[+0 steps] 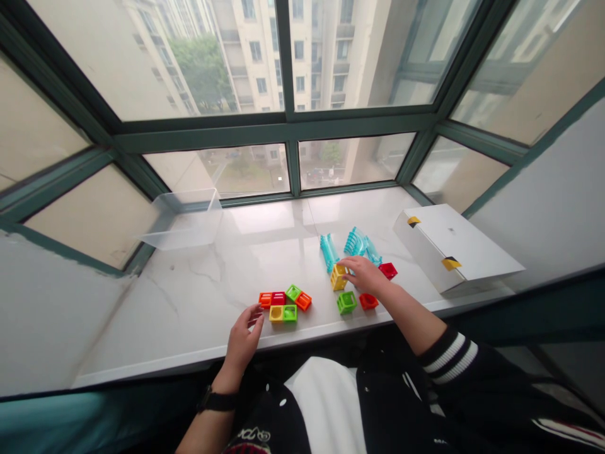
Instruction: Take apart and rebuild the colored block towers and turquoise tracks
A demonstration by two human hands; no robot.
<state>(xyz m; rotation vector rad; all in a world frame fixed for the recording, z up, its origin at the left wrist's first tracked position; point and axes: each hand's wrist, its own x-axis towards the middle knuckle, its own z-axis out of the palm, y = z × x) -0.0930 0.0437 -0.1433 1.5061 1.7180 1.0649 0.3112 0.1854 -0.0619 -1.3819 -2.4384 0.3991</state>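
My right hand (366, 275) has its fingers closed on a yellow toy block (338, 277), which stands upright on the white sill. Just in front of that hand lie a green block (346, 302) and a red-orange block (368, 301); a red block (388, 271) is beyond the wrist. My left hand (246, 333) is beside an orange block (265, 300), thumb and fingers apart; whether the fingertips touch it I cannot tell. That block belongs to a cluster with a red block (278, 299), a yellow block (276, 314), green blocks (290, 313) and another orange block (304, 301).
Clear blue plastic track pieces (329, 252) lie behind my right hand, with curved ones (355, 242) farther right. At the back left sits a clear plastic bin (189, 224). A white box (460, 243) with yellow-black tabs is at the right. Windows enclose the sill (189, 315).
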